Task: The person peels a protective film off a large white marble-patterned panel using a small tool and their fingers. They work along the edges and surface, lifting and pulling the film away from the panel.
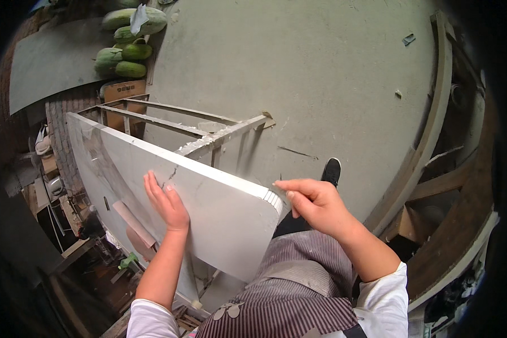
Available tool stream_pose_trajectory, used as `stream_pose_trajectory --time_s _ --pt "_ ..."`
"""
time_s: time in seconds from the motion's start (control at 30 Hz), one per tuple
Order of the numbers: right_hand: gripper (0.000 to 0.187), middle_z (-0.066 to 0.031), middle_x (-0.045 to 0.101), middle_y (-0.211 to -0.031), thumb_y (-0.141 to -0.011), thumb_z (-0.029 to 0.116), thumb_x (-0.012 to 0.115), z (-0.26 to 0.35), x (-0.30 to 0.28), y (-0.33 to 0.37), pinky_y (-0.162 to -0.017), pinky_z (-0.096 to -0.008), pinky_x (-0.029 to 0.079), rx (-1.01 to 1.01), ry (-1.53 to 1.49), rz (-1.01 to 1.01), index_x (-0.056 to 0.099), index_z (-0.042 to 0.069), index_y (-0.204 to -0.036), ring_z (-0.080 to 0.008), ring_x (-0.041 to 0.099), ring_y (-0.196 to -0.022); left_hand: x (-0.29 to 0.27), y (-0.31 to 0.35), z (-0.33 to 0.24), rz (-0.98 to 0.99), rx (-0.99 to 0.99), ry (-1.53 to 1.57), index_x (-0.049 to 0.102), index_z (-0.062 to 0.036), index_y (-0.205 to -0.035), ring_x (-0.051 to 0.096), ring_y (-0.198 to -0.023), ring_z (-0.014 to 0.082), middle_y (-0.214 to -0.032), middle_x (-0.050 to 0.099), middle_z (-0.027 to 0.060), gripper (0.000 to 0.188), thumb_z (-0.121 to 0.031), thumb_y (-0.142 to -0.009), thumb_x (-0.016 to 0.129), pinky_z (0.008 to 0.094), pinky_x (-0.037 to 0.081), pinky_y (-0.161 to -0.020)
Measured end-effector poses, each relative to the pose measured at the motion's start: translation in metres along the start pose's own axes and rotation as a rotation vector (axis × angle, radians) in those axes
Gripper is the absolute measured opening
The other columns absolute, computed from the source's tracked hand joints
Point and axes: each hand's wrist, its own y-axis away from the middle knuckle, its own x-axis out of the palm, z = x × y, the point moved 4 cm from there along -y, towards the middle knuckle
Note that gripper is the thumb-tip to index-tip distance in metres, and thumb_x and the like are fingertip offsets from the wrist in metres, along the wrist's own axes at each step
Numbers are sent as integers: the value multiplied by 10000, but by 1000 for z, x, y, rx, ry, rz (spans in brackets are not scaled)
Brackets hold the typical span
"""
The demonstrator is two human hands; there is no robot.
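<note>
Head view: panel (225, 211) lies under spread left fingers (156, 189), beside apparently pinched right fingers (302, 185).

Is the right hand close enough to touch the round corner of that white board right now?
Probably yes: the right hand is right beside the rounded corner of the white board, with nothing visible between them. The left hand lies over the board's face, away from that corner.
</note>
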Motion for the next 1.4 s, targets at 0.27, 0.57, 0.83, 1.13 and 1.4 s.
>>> stream_pose_trajectory --time_s 0.27,0.57,0.83,1.13,1.4 --pt "281 -22 657 -754 -974 99 559 13 -4 -5 -618 -243 486 15 91 188 685 24 -1214 -77 572 -655 0 1 -1 15 -29 3 322 78 -1472 307 -1409 444 -1498 325 311 572 -169 -967 427 500 230 -1168" --pt "271 -26 672 -783 -960 77 570 5 -3 10 -647 -246 502 -74 51 178 691 30 -1199 -79 593 -670 0 0 -2 13 -15 7 316 73 -1475 305 -1407 452 -1500 322 309 576 -158 -960 430 505 233 -1166" --pt "383 -116 642 -733 -868 47 660 -14 11 40 -600 -350 523 -528 530 -240 629 46 -1249 -260 631 -648 1 0 0 3 18 1 311 75 -1472 307 -1402 458 -1497 328 308 564 -153 -971 431 507 229 -1170" --pt "462 -112 586 -673 -761 -24 671 -32 26 38 -541 -378 487 -537 609 -442 633 18 -1219 -284 588 -592 1 0 3 11 -2 1 303 74 -1478 285 -1420 443 -1513 306 305 558 -136 -975 422 505 218 -1178" --pt "425 -118 616 -702 -746 -45 666 -29 33 44 -576 -382 506 -572 629 -437 648 2 -1168 -291 607 -623 4 1 6 4 27 14 289 76 -1483 276 -1424 438 -1512 312 295 551 -129 -985 407 501 218 -1179"
